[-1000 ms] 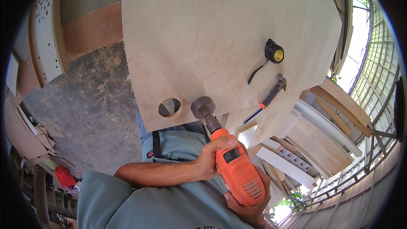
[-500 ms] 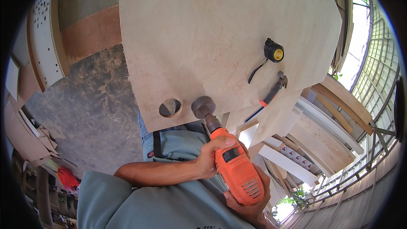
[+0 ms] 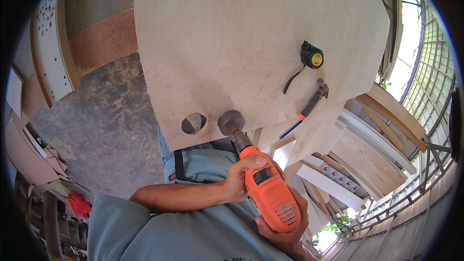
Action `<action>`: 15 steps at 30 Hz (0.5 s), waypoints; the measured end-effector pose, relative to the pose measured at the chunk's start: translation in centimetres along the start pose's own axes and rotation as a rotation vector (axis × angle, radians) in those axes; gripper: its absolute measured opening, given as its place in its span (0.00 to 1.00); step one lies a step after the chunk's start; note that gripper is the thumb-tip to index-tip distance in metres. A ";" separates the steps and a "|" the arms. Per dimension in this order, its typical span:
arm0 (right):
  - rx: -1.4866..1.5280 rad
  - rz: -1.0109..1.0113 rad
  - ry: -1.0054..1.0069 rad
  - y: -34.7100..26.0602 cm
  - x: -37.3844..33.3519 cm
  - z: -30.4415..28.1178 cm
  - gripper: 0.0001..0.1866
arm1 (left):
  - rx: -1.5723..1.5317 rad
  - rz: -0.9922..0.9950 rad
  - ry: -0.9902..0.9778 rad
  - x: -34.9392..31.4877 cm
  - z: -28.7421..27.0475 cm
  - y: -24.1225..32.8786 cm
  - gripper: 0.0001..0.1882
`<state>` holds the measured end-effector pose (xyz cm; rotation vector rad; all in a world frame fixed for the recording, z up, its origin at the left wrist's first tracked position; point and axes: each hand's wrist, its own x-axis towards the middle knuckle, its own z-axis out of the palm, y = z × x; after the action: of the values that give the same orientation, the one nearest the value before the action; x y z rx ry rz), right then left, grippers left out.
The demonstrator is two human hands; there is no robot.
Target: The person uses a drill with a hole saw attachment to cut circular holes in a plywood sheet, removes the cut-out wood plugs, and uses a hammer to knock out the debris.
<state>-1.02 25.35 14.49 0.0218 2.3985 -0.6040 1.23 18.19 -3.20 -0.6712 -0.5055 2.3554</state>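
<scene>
In the head view, the only 1 here, your 2 hands both grip the orange drill (image 3: 274,198), and it sits right in front of your belly. Your left hand (image 3: 238,179) is wrapped around its front part, with the thumb lying over the top. Your right hand (image 3: 288,242) hugs the back end from below and from the right side; some of its fingers are hidden under the drill, so I can't tell if 1 is on the switch. The drill's long line runs on a slant: its fat back end is low and to the right, by your right hand, and its nose points up, away from you and a bit to the left. At the tip is the round, dark cup bit (image 3: 231,122). It is past both hands, and your left hand is the nearer 1 to it. The bit is over the big wood board (image 3: 217,43), close to the edge by your body. I can't tell if its rim touches the wood. Just to the left of the bit is 1 round hole (image 3: 194,123) in the board, near the corner. The tape (image 3: 311,55) and the hammer (image 3: 314,101) lie farther up and to the right, well apart from your hands.
</scene>
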 end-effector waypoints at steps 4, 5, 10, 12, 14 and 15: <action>0.019 0.020 -0.010 -0.1 -0.1 0.0 0.48 | 0.009 0.002 -0.001 -0.1 0.0 0.0 0.31; 0.023 0.021 -0.011 -0.1 0.0 0.0 0.48 | 0.010 0.001 0.001 -0.1 0.0 0.0 0.31; -0.019 -0.005 -0.006 -0.1 0.2 -0.1 0.47 | 0.000 0.006 0.007 0.0 0.0 -0.1 0.31; -0.005 0.001 -0.005 -0.1 0.1 0.0 0.47 | 0.006 0.019 0.015 0.0 0.0 -0.2 0.31; 0.024 0.011 -0.009 0.0 0.2 0.0 0.47 | 0.023 0.045 0.026 0.1 0.0 -0.3 0.32; 0.007 0.011 -0.005 0.0 0.1 0.0 0.47 | 0.035 0.034 0.026 0.1 0.0 -0.2 0.32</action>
<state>-1.11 25.36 14.36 0.0363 2.3904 -0.6062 1.26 18.38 -3.11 -0.6985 -0.4443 2.3789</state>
